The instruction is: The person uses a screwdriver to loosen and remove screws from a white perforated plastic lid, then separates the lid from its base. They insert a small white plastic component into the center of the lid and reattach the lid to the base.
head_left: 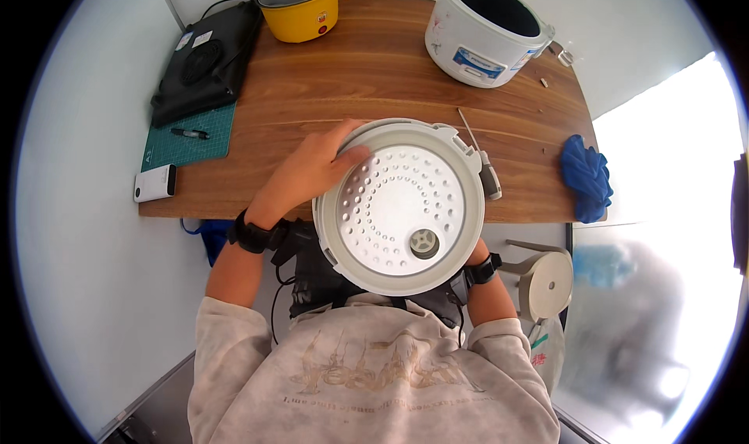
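Note:
A round pale-grey rice cooker lid (476,210) is tilted up in front of me, its inner side facing me. Its silvery inner plate (398,202) is dimpled, with a round vent (424,243) low on the right. My left hand (316,167) grips the lid's upper left rim, thumb on the inner side and the other fingers behind it. Most of my right hand (479,253) is hidden behind the lower right rim, so its fingers do not show. Just right of the lid, a thin metal rod with a grey handle (490,180), like a screwdriver, is partly covered.
The lidless white rice cooker (449,42) stands at the back right of the wooden table (374,69). Further left are a yellow electric pot (300,19), a black appliance (207,62), a green cutting mat (214,132) and a white box (156,183). Blue cloth (585,179) lies right; below it stands a stool (548,284).

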Motion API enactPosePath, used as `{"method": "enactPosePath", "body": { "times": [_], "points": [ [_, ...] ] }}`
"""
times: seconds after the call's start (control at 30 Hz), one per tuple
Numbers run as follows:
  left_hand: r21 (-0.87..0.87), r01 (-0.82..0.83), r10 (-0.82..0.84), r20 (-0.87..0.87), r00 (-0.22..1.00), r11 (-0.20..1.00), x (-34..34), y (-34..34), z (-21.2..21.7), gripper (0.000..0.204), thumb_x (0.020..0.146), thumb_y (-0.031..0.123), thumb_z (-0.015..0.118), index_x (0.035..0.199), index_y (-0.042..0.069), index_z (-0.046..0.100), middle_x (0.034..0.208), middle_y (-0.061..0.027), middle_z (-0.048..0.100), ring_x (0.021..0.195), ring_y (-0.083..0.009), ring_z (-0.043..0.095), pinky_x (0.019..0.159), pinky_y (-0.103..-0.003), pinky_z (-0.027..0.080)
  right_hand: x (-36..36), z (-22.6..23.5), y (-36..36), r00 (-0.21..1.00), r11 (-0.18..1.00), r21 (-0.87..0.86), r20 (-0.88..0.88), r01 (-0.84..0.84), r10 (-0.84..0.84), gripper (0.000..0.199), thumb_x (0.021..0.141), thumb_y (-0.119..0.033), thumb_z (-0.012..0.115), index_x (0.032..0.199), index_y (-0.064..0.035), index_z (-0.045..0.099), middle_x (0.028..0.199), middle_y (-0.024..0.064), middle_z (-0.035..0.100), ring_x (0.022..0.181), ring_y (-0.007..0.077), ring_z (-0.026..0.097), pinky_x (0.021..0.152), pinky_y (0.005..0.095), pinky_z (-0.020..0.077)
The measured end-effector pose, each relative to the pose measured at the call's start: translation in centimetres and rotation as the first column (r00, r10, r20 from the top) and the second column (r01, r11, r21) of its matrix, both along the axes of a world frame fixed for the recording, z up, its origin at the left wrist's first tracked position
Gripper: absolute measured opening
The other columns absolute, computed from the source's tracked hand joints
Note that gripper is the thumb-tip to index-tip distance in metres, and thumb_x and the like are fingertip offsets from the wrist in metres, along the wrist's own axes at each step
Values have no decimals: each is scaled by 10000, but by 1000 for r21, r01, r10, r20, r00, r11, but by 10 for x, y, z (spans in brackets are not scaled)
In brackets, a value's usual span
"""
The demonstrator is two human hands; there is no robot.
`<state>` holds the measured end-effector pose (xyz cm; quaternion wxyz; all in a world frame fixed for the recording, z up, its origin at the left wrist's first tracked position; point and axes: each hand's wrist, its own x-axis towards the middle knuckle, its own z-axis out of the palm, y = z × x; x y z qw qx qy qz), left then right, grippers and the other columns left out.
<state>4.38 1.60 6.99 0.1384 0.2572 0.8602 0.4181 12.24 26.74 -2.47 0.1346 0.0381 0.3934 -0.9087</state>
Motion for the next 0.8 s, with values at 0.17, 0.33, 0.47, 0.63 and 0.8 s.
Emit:
{"method": "enactPosePath", "body": {
  "times": [0.17,0.33,0.47,0.63,0.8],
  "points": [
    [56,-15,11,70,997,998,6,-4,-7,378,1091,329,509,1315,26,542,1071,-228,725,980,-348,724,839,-410,538,11,-1,13,999,996,-88,47,-8,12,384,999,-285,661,1282,-34,590,1038,46,697,922,153,689,758,250,563],
    [166,-136,132,39,991,977,21,-4,-24,370,1101,320,492,1313,18,520,1073,-228,722,963,-334,723,843,-400,534,34,10,35,995,996,-58,81,61,-56,376,1021,-307,644,1276,-36,597,1029,34,698,908,137,686,752,233,560],
    [238,-219,214,48,976,946,19,-11,-47,369,1105,297,479,1342,15,501,1134,-247,708,1040,-356,708,890,-394,522,36,41,47,976,905,366,-54,215,-210,369,1036,-327,630,1255,-31,600,996,24,695,873,123,675,733,230,552],
    [258,-287,294,10,956,923,24,1,-52,396,1103,276,478,1400,15,475,1189,-259,690,1121,-376,680,947,-407,505,40,73,29,909,456,786,-349,416,-227,349,1025,-302,643,1217,-13,601,887,46,686,760,144,647,674,297,523],
    [277,-294,307,-5,952,915,24,3,-61,433,1089,299,510,1413,16,469,1226,-256,679,1141,-375,673,965,-411,501,29,75,22,920,-74,921,-386,382,-59,325,956,-216,690,1208,-21,625,880,129,688,729,262,659,671,369,522]
  ]
}}
